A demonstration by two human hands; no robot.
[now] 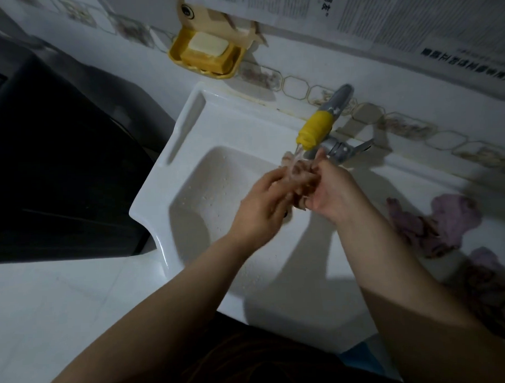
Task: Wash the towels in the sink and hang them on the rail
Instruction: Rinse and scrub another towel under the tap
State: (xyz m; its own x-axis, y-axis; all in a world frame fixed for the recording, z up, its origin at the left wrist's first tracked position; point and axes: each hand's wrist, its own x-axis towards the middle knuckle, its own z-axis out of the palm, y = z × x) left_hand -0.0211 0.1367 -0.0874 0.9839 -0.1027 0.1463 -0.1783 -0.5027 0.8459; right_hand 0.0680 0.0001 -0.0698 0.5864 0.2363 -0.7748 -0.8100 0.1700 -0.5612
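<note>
Over the white sink [170, 154], under water running from the yellow-tipped tap [315, 129]: left hand [263, 208] and right hand [336, 194] both clutching a small pinkish towel [299, 175], bunched between them. On the counter just right of the basin: two more crumpled purple-pink towels [435, 225]. On the wall: yellow soap dish [206, 54] holding soap.

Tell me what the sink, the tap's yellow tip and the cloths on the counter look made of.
Sink: glossy white, probably glazed ceramic; it shows sheen and beaded droplets. Yellow tip: matte and ribbed, likely rubber or soft plastic, sleeved over a grey metal-looking tap. Cloths: purplish, crumpled and fuzzy, seemingly terry fabric.
</note>
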